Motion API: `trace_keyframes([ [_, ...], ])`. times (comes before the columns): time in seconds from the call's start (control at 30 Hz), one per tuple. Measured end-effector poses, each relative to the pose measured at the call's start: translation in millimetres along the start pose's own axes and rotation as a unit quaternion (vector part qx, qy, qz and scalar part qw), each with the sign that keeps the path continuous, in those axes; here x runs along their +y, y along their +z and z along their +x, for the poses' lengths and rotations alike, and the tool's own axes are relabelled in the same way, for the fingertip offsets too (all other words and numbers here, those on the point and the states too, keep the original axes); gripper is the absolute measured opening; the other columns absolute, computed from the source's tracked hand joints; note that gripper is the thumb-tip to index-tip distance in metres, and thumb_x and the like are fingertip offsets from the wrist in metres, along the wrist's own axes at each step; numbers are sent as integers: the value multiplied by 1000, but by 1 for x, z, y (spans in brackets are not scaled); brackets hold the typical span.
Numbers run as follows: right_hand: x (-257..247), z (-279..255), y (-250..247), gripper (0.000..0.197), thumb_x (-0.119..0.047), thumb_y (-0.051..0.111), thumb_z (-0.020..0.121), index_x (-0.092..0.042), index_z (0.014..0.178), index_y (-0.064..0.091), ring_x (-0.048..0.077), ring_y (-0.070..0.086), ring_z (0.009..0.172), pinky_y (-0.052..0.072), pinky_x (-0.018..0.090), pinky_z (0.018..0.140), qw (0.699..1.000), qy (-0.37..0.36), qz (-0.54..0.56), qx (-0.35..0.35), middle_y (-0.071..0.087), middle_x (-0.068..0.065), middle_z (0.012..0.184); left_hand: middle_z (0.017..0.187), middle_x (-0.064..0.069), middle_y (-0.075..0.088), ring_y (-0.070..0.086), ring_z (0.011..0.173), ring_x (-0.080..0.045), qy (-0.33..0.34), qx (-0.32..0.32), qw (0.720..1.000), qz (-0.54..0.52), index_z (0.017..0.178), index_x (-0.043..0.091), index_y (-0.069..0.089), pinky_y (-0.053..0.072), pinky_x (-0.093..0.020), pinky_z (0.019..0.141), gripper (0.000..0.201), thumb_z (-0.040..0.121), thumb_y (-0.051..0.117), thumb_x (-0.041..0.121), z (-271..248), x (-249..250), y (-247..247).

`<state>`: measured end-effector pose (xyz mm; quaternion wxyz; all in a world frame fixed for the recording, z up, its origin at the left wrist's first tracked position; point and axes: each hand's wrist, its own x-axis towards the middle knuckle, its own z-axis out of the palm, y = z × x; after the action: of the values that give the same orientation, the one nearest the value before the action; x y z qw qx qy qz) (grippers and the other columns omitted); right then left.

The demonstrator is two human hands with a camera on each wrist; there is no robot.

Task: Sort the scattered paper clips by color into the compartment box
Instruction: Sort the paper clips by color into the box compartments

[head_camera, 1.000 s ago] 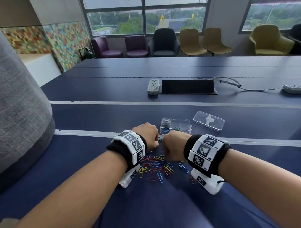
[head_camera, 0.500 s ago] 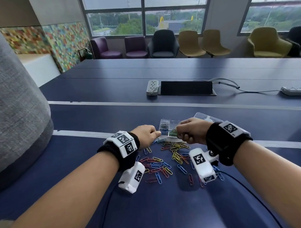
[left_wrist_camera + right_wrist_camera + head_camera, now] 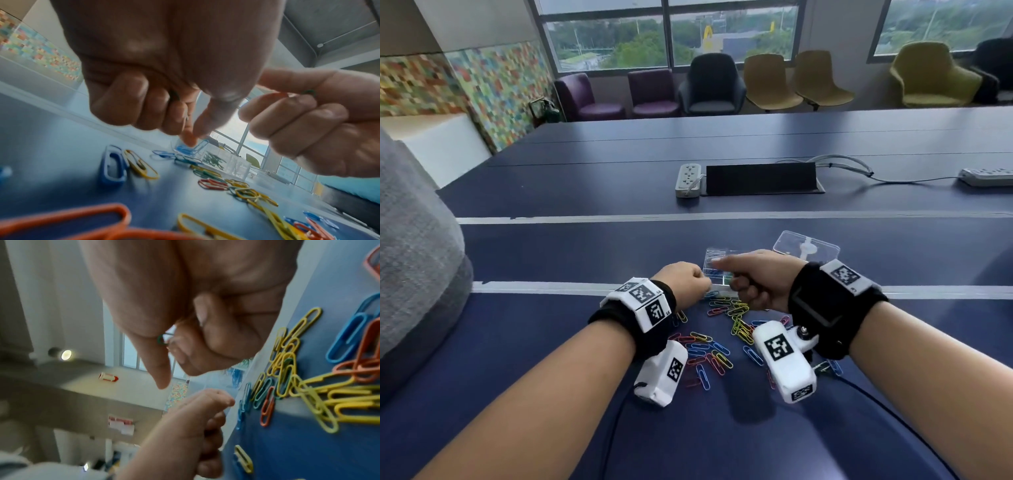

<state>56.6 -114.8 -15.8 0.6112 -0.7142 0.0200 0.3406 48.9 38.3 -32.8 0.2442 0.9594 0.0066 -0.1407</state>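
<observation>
Coloured paper clips lie scattered on the dark blue table between my wrists. Just beyond them stands the clear compartment box, with blue and green clips in its near cells. My right hand hovers over the box's near side, thumb and index finger pinching a green paper clip. My left hand sits at the box's near left corner with its fingers curled. Its thumb and index tip come down on a blue paper clip there.
The box's clear lid lies to the right behind the box. Farther back are a power strip, a black cable flap and cables. A grey padded shape stands at the left. Chairs line the windows.
My right hand has lifted off the pile and swung up and left over the box with a green clip. My left hand has edged forward to the box's near corner.
</observation>
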Motion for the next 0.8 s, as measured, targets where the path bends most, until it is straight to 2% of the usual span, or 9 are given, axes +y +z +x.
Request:
trace_keyframes([
  [0.07, 2, 2, 3, 26, -34, 67, 84, -19, 67, 54, 7, 33, 36, 24, 13, 35, 988, -42, -142, 39, 40, -3, 52, 92, 1, 58, 54, 89, -17, 13, 8, 999, 31, 87, 25, 64, 41, -24, 77, 7, 83, 62, 31, -2, 1, -1],
  [0.1, 3, 3, 4, 21, -34, 69, 82, -20, 70, 59, 7, 39, 41, 30, 15, 38, 966, -55, -245, 67, 47, -3, 56, 95, 0, 60, 56, 92, -17, 25, 9, 998, 55, 92, 27, 67, 41, -24, 78, 13, 81, 67, 32, -2, 1, -1],
  [0.2, 4, 5, 10, 17, -29, 69, 80, -19, 94, 74, 14, 64, 78, 51, 20, 67, 865, -71, -484, 111, 71, -1, 90, 107, 2, 68, 61, 103, -17, 39, 23, 993, 108, 95, 28, 72, 43, -22, 79, 17, 78, 71, 28, 1, 6, 0],
  [0.27, 4, 9, 14, 21, -25, 68, 80, -19, 100, 75, 19, 66, 96, 54, 26, 82, 832, -76, -535, 123, 72, 2, 102, 107, 3, 69, 63, 101, -17, 33, 33, 992, 118, 90, 29, 73, 46, -23, 77, 14, 77, 71, 26, 2, 7, 0],
  [0.33, 3, 12, 15, 22, -24, 68, 80, -17, 100, 75, 22, 66, 97, 55, 29, 83, 812, -81, -563, 130, 72, 4, 103, 107, 2, 69, 64, 99, -19, 34, 33, 991, 127, 89, 29, 73, 49, -26, 79, 12, 80, 66, 25, 1, 9, 1],
  [0.43, 1, 15, 15, 25, -24, 70, 78, -13, 101, 72, 24, 66, 97, 56, 29, 81, 790, -77, -595, 128, 72, 7, 103, 110, 0, 70, 62, 103, -20, 43, 27, 991, 123, 96, 25, 73, 47, -26, 84, 20, 86, 56, 23, -1, 7, 1],
  [0.53, 1, 14, 12, 30, -25, 68, 81, -10, 106, 69, 26, 65, 101, 55, 31, 83, 781, -71, -608, 122, 70, 9, 106, 108, 0, 70, 61, 100, -18, 39, 16, 993, 109, 97, 21, 73, 43, -23, 80, 18, 87, 59, 24, -4, 2, -3],
  [0.63, 1, 13, 7, 27, -22, 59, 86, -10, 107, 70, 26, 64, 103, 53, 30, 85, 790, -68, -598, 120, 70, 9, 109, 100, 0, 70, 59, 89, -15, 20, 8, 996, 85, 90, 21, 73, 43, -22, 74, 13, 82, 67, 30, -6, -6, -5],
  [0.8, 4, 11, 2, 27, -22, 53, 91, -9, 108, 69, 26, 64, 102, 53, 32, 88, 803, -51, -585, 103, 70, 8, 109, 107, -1, 69, 61, 102, -19, 4, 3, 996, 93, 97, 21, 71, 44, -24, 82, 17, 86, 61, 29, -7, -12, -5],
])
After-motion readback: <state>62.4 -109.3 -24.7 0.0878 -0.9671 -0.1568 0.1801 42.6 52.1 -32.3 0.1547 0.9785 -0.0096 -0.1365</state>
